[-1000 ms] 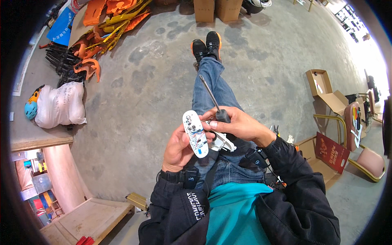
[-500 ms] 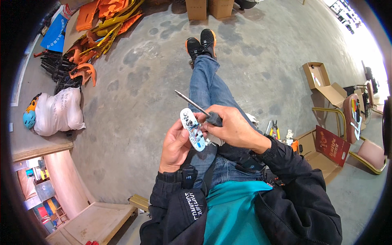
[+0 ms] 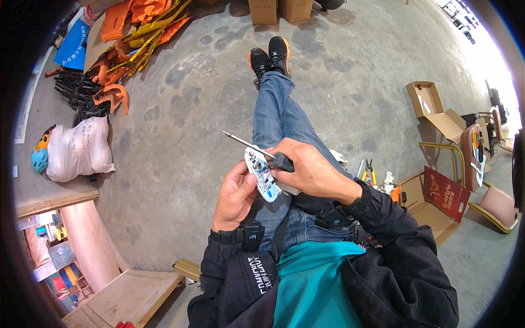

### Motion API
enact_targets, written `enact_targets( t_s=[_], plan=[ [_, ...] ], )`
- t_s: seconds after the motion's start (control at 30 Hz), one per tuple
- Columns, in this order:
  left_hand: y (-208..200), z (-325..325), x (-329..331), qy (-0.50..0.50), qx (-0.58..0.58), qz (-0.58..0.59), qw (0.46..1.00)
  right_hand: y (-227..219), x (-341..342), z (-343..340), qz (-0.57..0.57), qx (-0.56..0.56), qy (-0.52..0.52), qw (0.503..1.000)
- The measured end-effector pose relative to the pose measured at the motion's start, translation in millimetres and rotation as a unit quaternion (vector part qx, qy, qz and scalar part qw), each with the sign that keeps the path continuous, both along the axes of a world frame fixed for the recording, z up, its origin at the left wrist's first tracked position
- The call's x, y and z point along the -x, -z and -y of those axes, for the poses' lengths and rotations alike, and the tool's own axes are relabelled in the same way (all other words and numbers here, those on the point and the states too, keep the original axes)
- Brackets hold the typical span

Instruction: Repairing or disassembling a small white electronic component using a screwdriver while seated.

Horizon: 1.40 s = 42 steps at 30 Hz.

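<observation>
Above my lap, my left hand (image 3: 236, 195) grips a small oval circuit board in a white casing (image 3: 263, 176), with dark round parts at its upper end and thin wires across it. The thumb lies along its left edge. My right hand (image 3: 313, 170) is closed round the dark handle of a screwdriver (image 3: 244, 142), whose metal shaft crosses over the board's top and points to the upper left, its tip past the board in the air. The right fingers are close to the board's right side; whether they also touch it is hidden.
Pliers (image 3: 368, 174) with yellow handles stand in an open cardboard box (image 3: 418, 213) at my right, beside a red card (image 3: 445, 194). Chairs (image 3: 492, 208) are farther right. A white sack (image 3: 82, 148) and orange plastic parts (image 3: 117, 24) lie at the left. Cartons (image 3: 263, 12) stand ahead.
The screwdriver has shifted left and slightly down, its shaft now lying over the board's top. The board has moved slightly right and turned a little. Both hands keep their hold.
</observation>
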<state>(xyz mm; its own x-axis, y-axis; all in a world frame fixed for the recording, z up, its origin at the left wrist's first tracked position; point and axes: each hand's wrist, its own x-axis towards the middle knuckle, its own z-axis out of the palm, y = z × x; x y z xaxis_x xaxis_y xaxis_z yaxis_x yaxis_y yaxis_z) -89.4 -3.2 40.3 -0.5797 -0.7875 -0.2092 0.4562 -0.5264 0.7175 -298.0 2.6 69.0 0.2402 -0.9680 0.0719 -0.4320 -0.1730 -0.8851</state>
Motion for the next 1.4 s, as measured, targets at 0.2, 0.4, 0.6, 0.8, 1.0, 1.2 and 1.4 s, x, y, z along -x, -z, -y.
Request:
enact_targets(
  t_s=[0.2,0.4,0.6,0.8,1.0,1.2,1.4],
  plan=[
    [-3,0,0,0.024,0.002,0.014,1.0,2,4,2,0.003,-0.027,-0.032,0.999],
    [1,-1,-1,0.02,-0.012,0.012,1.0,3,6,4,0.003,-0.031,-0.043,0.999],
    [4,1,-2,0.038,-0.012,-0.004,0.999,8,6,4,0.008,-0.018,-0.037,0.999],
    [-1,1,2,0.006,-0.029,0.004,1.0,9,6,1,0.025,-0.016,-0.039,0.999],
    [-1,2,3,0.03,-0.014,-0.001,0.999,5,7,2,0.018,-0.034,-0.038,0.999],
    [0,0,1,0.025,-0.02,0.022,0.999,11,6,3,0.023,0.003,-0.038,0.999],
    [-4,3,3,0.026,-0.021,0.005,0.999,18,6,5,0.031,0.028,-0.034,0.999]
  ],
)
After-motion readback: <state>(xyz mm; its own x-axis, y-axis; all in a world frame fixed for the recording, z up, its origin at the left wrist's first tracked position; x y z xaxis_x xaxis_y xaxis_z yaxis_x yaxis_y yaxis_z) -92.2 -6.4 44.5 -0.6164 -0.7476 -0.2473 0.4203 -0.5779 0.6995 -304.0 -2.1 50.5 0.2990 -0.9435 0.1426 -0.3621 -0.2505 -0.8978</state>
